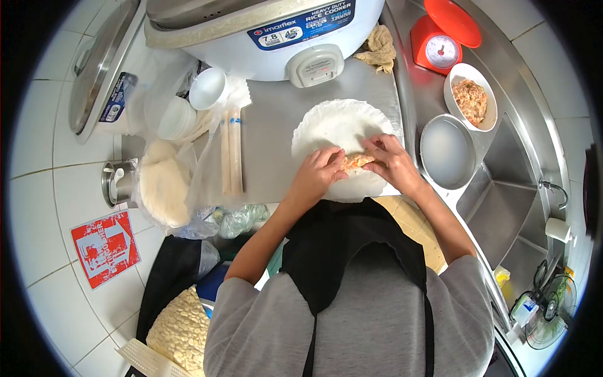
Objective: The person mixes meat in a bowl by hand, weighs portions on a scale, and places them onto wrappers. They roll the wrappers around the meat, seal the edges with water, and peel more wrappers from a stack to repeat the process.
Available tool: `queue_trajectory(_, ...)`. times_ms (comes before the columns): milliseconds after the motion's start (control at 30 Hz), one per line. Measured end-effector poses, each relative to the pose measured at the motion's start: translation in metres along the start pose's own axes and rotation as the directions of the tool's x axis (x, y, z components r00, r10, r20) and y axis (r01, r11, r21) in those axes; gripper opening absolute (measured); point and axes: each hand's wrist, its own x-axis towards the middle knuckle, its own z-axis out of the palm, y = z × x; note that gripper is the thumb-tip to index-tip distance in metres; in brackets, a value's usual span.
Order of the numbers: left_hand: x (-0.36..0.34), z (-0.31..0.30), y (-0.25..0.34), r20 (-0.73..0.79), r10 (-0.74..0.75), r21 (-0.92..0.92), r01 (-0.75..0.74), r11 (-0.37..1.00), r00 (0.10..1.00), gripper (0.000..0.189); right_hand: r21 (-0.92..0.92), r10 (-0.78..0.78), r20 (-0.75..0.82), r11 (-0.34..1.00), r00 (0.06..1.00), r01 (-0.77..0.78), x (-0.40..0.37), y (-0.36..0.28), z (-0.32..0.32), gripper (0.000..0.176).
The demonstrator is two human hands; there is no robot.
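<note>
A strip of orange-pink ground meat filling (356,162) lies across round white wrapper sheets (326,122) at the counter's near edge. My left hand (321,171) is closed, its fingertips pinching the strip's left end. On the opposite end, the curled fingers of my right hand (391,162) press against the filling. Right of the sheets are a white bowl (470,97) of the same meat mixture and a round metal pan (447,151) with cloudy liquid. Whether the fingers also grip a wrapper's edge is hard to make out.
A large rice cooker (264,38) stands behind the sheets, a folded cloth (379,49) beside it. A red kitchen scale (440,47) sits at the back right, above the sink (502,201). To the left are a long wrapped packet (231,154) and a bagged wrapper stack (162,185).
</note>
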Motion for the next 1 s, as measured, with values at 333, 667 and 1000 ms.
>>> queue_trajectory(333,0.009,0.016,0.007,0.012,-0.055,-0.031,0.056,0.998,0.998,0.045,0.067,-0.01,0.013,0.998,1.0,0.009,-0.005,0.006,-0.001,0.05)
queue_trajectory(667,0.009,0.018,0.002,0.02,0.003,0.04,-0.004,0.999,1.0,0.044,0.076,0.038,0.03,0.996,0.999,-0.041,-0.012,-0.001,0.001,0.042)
queue_trajectory(1000,0.017,0.017,0.021,-0.043,-0.121,0.155,0.126,0.98,0.992,0.045,0.032,-0.024,0.025,0.999,0.999,0.023,-0.009,0.004,-0.007,0.036)
